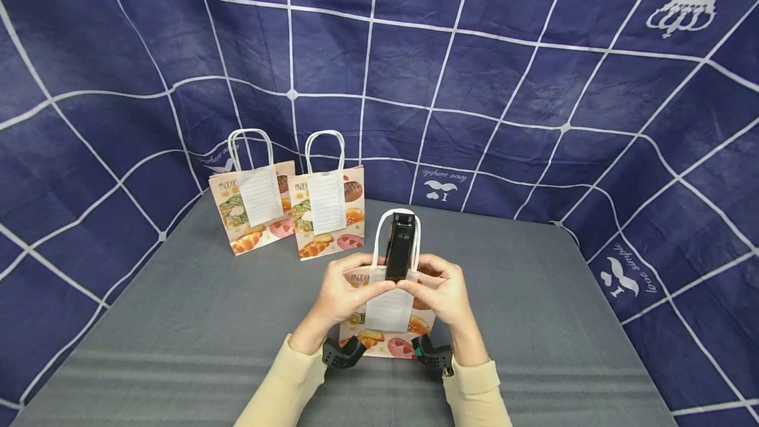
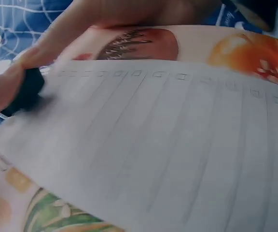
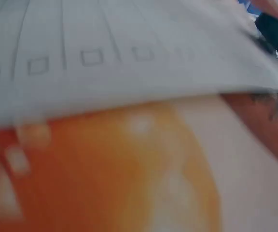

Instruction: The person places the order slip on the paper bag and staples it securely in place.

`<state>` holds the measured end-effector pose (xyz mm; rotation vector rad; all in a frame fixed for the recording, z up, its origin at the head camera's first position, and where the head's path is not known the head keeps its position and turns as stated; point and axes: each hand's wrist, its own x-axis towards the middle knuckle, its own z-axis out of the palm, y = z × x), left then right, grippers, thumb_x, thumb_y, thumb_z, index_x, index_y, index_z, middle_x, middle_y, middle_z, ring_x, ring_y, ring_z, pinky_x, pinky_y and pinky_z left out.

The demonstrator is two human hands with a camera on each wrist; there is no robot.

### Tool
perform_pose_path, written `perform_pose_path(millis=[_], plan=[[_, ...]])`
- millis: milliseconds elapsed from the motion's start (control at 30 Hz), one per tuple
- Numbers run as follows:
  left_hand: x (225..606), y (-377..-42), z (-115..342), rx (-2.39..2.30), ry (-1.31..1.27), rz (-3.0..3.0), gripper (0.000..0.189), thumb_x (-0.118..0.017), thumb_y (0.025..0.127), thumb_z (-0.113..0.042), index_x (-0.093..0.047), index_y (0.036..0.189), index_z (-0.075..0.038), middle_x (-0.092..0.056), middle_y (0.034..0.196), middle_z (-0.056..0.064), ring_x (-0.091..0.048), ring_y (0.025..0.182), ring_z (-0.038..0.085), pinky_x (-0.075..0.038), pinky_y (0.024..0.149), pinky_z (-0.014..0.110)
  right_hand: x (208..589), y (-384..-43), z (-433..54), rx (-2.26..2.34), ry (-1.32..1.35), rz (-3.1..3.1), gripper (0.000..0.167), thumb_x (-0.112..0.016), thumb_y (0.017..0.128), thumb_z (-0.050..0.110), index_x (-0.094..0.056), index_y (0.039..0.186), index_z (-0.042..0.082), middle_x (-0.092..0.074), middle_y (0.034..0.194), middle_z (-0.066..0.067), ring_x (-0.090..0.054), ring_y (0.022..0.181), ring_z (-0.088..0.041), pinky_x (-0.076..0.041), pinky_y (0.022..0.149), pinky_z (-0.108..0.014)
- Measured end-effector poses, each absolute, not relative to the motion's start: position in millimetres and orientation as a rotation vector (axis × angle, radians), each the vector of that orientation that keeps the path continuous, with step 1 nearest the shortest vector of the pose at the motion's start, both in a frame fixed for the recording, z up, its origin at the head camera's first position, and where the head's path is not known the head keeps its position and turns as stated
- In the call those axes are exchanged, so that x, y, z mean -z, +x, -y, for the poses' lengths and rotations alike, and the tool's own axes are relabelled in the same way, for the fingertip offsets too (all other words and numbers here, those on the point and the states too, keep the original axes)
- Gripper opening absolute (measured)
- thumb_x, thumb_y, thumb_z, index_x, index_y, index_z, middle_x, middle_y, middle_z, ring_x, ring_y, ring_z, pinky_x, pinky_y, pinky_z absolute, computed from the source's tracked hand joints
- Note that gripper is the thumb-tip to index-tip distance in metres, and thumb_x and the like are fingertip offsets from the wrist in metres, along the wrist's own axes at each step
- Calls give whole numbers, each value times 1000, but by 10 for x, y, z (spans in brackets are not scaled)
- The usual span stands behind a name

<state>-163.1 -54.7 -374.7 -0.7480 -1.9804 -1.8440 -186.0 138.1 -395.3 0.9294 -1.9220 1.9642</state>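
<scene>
A black stapler (image 1: 400, 248) points away from me over the top edge of a paper bag (image 1: 387, 342) printed with breads. My left hand (image 1: 342, 287) holds the stapler's near end from the left, and my right hand (image 1: 443, 290) from the right. Both thumbs meet there, the other fingers reaching behind the bag, partly hidden. A lined white checklist sheet (image 1: 388, 312) lies against the bag's front, its top edge under the stapler. In the left wrist view, a thumb sits beside the dark stapler end (image 2: 29, 92). The bag's white handle (image 1: 379, 232) loops up around the stapler.
Two similar bags stand at the back left, a left one (image 1: 228, 216) and a right one (image 1: 301, 216), each with a white sheet on its front. Grey cloth covers the table (image 1: 522, 295). A blue checked curtain (image 1: 504, 84) encloses the back and sides.
</scene>
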Motion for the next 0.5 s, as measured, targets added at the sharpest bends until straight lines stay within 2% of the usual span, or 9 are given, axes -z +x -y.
perform_pose_path(millis=[300, 500], plan=[[3744, -1641, 591, 1893, -786, 2008, 31, -78, 68, 8, -68, 98, 5, -69, 96, 15, -62, 96, 18, -47, 87, 40, 3957, -1881, -1417, -1874, 992, 1940, 35, -76, 71, -10, -67, 103, 1, -69, 95, 1, -65, 84, -13, -53, 71, -26], [3711, -1635, 606, 1870, -774, 2059, 35, -80, 67, 6, -68, 100, 3, -69, 98, 13, -61, 98, 18, -44, 90, 40, 3944, -1880, -1442, -1829, 957, 2008, 38, -78, 67, -12, -65, 102, -5, -69, 95, 3, -65, 85, -13, -52, 75, -27]])
